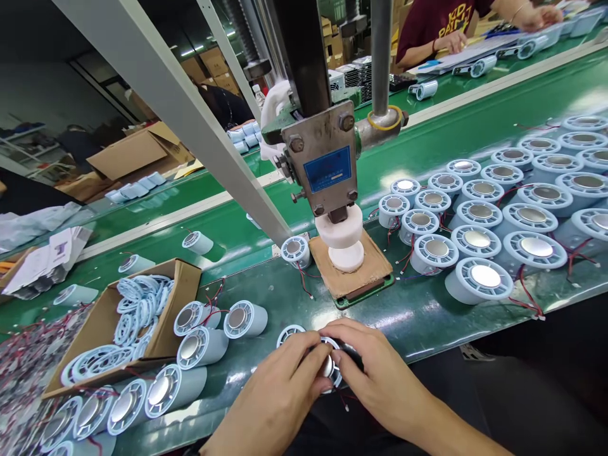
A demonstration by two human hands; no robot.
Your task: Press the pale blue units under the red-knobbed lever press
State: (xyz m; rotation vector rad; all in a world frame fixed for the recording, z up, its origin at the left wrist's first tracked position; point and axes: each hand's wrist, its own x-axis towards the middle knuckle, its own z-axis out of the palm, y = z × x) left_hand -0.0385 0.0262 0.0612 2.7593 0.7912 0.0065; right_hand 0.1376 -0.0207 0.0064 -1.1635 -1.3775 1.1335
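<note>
At the near edge of the bench, my left hand (285, 386) and my right hand (375, 373) close their fingers round a light-blue round housing (336, 373) with a silver disc in its middle. My fingers hide much of it, and a thin red wire hangs below. Just beyond my left fingers shows the rim of a second light-blue piece (289, 334), partly covered. Ahead stands a hand press (330, 171), its white round pressing head (339, 228) above a white round seat (346, 256) on a brown board (373, 259).
Many housings with red wires (477, 278) stand grouped to the right. More lie at left (190, 380) around a cardboard box (183, 285) holding light-blue rings (142, 304). A grey metal post (190, 126) slants beside the press. Across the green belt (498, 104), a person (437, 31) works.
</note>
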